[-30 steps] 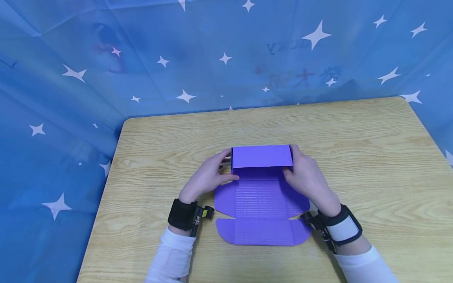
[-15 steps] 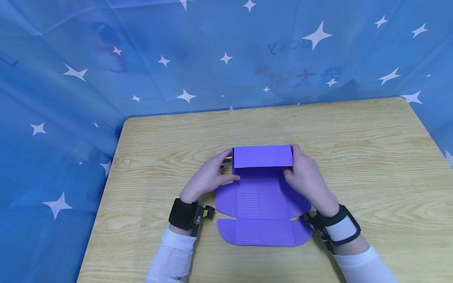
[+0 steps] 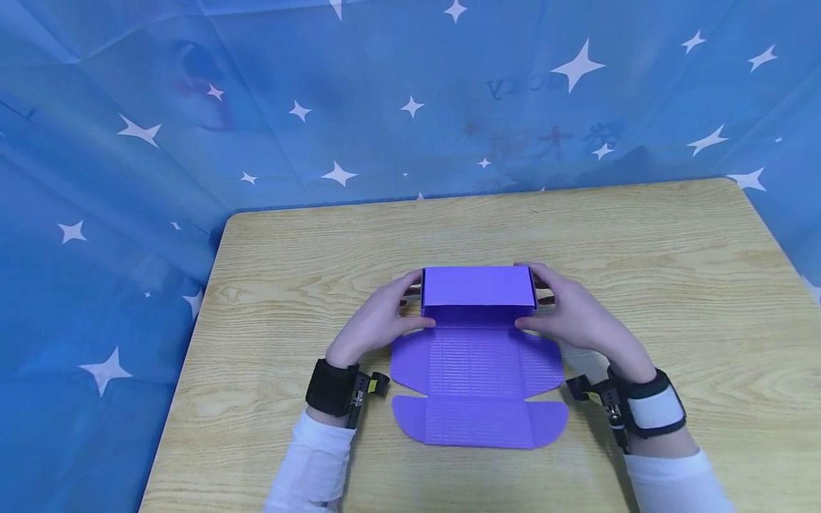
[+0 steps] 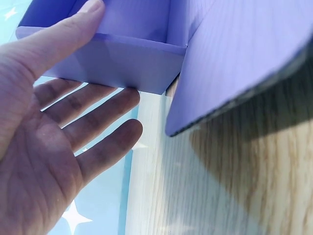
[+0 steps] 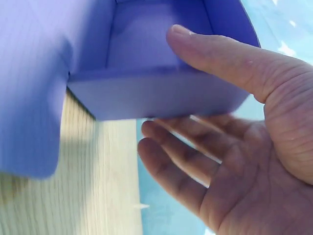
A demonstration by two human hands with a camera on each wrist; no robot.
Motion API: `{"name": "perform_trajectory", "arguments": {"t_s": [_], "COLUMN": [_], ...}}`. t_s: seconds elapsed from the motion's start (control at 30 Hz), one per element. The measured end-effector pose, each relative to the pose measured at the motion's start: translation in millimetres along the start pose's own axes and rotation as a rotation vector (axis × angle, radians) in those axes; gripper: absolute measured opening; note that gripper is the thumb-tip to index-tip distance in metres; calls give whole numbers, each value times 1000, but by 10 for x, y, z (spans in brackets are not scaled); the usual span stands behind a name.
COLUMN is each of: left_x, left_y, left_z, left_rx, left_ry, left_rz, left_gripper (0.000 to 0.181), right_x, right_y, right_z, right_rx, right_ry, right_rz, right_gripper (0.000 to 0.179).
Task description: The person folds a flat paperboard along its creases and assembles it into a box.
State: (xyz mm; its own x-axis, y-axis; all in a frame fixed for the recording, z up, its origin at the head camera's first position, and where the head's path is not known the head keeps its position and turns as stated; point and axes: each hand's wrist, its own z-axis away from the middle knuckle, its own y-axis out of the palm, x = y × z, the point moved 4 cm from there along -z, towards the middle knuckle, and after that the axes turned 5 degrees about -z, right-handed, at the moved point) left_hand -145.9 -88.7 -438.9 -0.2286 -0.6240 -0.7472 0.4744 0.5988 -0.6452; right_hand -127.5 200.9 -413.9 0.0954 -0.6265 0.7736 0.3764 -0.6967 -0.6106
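A purple cardboard box (image 3: 479,286) stands on its side on the table, its open face toward me. The lid (image 3: 476,362) lies folded out flat in front, with rounded side flaps. At the box's left end my left hand (image 3: 377,319) holds the wall, thumb over the front edge and fingers spread along the outside. My right hand (image 3: 582,313) holds the other end the same way. In the left wrist view the thumb crosses the rim of the end wall (image 4: 120,63); in the right wrist view the right thumb (image 5: 210,51) does likewise. The inside shows bare cardboard.
The wood-grain table (image 3: 288,263) extends on all sides of the box. A blue curtain with white stars (image 3: 410,107) hangs behind it and along the left. Each wrist wears a strapped camera, the right one (image 3: 580,388) close to the lid's flaps.
My right hand has swung outward to the right; its thumb has come from inside the box to the front edge, and its fingers now spread along the end wall. The left hand stays put.
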Motion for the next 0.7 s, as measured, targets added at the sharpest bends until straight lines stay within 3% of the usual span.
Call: {"name": "perform_trajectory", "arguments": {"t_s": [0.23, 0.7], "left_x": [1, 9], "left_y": [3, 14], "left_z": [-3, -1], "left_rx": [-1, 6], "left_ry": [9, -6], "left_rz": [-3, 14], "left_gripper": [83, 83], "right_x": [-27, -32], "right_y": [-25, -19], "right_z": [-9, 1], "right_rx": [6, 12], "right_ry": [-55, -67], "right_rz": [-8, 10], "right_gripper": [68, 68]}}
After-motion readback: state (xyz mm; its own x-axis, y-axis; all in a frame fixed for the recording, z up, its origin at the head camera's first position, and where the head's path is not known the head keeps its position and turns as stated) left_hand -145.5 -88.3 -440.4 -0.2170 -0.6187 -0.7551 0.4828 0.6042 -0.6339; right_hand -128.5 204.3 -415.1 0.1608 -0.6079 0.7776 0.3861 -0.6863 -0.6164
